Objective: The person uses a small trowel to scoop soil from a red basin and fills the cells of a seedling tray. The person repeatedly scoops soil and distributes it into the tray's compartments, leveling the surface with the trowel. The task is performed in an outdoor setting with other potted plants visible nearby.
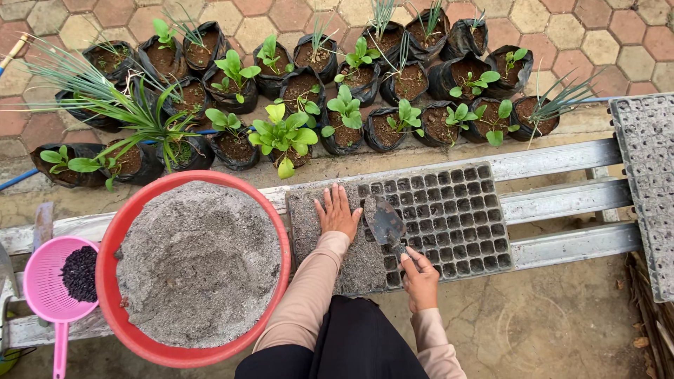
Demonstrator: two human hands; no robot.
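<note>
A black seedling tray (456,210) lies on a grey slatted bench (562,200). Its left part is covered with grey soil mix, and the cells on the right are bare. My left hand (337,213) lies flat on the soil-covered part, fingers spread. My right hand (420,277) grips the handle of a small trowel (385,223), whose blade rests on the tray just right of my left hand. A big red basin (130,210) heaped with grey soil mix stands to the left.
A pink strainer (42,281) holding dark grains sits at the far left. Several black grow bags with green seedlings (284,137) line the paved ground behind the bench. A second cell tray (646,182) lies at the right edge.
</note>
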